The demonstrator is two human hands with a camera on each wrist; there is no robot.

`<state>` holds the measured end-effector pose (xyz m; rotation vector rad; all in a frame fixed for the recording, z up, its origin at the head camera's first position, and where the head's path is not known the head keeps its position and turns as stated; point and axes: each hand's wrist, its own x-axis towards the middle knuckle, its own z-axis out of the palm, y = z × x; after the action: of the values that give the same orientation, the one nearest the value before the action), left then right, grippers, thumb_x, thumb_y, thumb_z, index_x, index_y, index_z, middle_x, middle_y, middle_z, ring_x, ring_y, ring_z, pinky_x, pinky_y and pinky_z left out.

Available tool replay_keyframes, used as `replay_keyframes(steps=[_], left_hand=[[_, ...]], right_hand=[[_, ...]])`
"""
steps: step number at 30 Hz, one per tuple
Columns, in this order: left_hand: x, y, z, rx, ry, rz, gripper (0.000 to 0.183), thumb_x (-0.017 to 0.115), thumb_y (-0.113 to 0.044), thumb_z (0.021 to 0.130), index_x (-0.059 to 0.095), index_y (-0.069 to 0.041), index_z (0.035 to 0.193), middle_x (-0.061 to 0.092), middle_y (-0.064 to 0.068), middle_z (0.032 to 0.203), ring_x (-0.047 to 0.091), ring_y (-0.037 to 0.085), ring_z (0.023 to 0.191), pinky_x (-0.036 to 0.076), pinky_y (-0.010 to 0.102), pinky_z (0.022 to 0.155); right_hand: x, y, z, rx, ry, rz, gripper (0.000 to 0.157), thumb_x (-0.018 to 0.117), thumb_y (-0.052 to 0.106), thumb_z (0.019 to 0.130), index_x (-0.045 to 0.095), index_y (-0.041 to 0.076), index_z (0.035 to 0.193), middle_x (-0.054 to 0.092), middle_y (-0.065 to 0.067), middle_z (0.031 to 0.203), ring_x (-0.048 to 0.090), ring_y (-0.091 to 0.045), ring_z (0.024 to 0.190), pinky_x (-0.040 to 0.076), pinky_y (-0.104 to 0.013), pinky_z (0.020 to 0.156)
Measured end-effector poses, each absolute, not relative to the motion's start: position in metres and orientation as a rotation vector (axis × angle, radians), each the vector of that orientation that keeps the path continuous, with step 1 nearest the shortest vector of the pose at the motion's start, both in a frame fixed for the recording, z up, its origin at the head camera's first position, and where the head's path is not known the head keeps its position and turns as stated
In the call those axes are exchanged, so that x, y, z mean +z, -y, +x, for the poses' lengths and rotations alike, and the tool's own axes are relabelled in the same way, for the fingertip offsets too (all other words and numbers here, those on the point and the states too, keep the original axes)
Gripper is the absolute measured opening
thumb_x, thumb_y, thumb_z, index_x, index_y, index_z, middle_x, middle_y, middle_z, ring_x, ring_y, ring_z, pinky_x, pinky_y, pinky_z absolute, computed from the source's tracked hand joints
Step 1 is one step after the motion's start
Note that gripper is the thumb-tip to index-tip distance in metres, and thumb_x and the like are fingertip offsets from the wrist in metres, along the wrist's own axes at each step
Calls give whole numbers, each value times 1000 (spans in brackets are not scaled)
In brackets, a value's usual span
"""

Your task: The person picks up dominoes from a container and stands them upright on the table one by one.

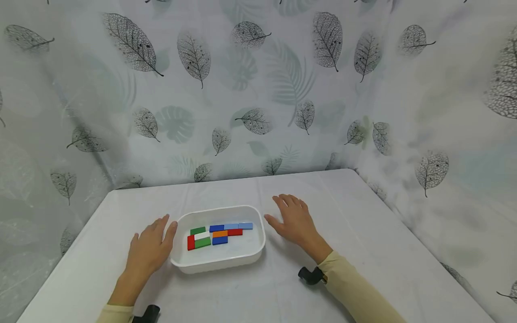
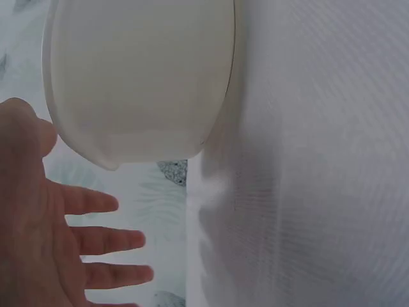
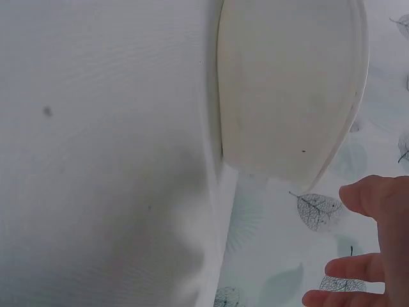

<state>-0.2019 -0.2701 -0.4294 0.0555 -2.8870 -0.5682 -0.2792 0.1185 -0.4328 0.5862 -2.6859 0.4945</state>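
In the head view, a white tray (image 1: pixel 218 264) sits on the white surface (image 1: pixel 226 300), between the two hands. The left hand (image 1: pixel 148 249) is at the tray's left end, its fingers extended and holding nothing; the thumb reaches the rim, though whether it touches cannot be told. The right hand (image 1: pixel 296 223) is beside the right end, fingers extended and slightly bent, thumb apart from them and near the rim, also holding nothing. Inside the tray lie small flat blocks (image 1: pixel 220 240) in dark blue, light blue, green, white, orange and red, grouped toward the left and middle. Both arms wear pale yellow sleeves (image 1: pixel 359 289), with a black fitting (image 1: pixel 311 275) at each wrist. Behind and to both sides of the surface hangs pale sheeting (image 1: pixel 258 89) printed with dark skeleton leaves and soft green foliage.

In the left wrist view, the left hand's fingers (image 2: pixel 115 240) are straight and spread apart; the thumb tip meets the edge of the tray's outline, with contact again uncertain. Soft shadows fall on the surface.

In the right wrist view, the thumb is apart from the tray's rim, with two fingers visible below it, separated and extended. Leaf-printed sheeting shows behind them, and a blurred shadow lies across the surface.
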Motion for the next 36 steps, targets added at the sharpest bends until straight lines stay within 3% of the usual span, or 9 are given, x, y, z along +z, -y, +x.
replay_keyframes(steps=[5,8,12,19,27,36], left_hand=[[-429,269,-203,-680,2961,76,71,33,-51,110,49,7,147,56,32,139,55,53,124,48,67,91],[-432,268,-205,-699,2973,58,64,43,-44,110,49,8,146,63,31,128,65,47,107,56,57,76],[-435,265,-206,-728,2970,29,61,50,-36,107,45,10,147,64,30,123,67,41,98,58,49,68],[-435,265,-205,-725,2986,8,56,52,-33,106,51,10,143,63,31,126,65,47,109,56,59,77],[-431,263,-204,-753,2981,27,53,55,-32,106,55,8,140,66,29,124,66,44,105,56,59,80],[-430,265,-202,-716,2995,31,54,54,-32,105,53,9,141,64,32,125,64,49,110,54,62,82]], right_hand=[[-429,-112,-273,575,2602,631,52,71,37,96,63,8,139,62,-13,136,53,-34,130,42,-59,103],[-426,-107,-269,596,2590,653,48,73,32,96,65,8,136,65,-12,133,57,-32,126,47,-56,99],[-423,-98,-264,608,2582,718,44,75,28,96,66,9,134,67,-9,131,59,-29,122,50,-52,97],[-422,-78,-261,656,2623,823,44,77,23,95,65,10,136,67,-8,131,60,-27,121,52,-47,96],[-417,-56,-263,594,2679,935,42,78,16,94,65,9,134,66,-8,131,60,-24,118,54,-37,93],[-413,-33,-273,429,2777,1041,35,77,14,95,70,7,128,68,-9,125,63,-23,113,54,-33,92]])
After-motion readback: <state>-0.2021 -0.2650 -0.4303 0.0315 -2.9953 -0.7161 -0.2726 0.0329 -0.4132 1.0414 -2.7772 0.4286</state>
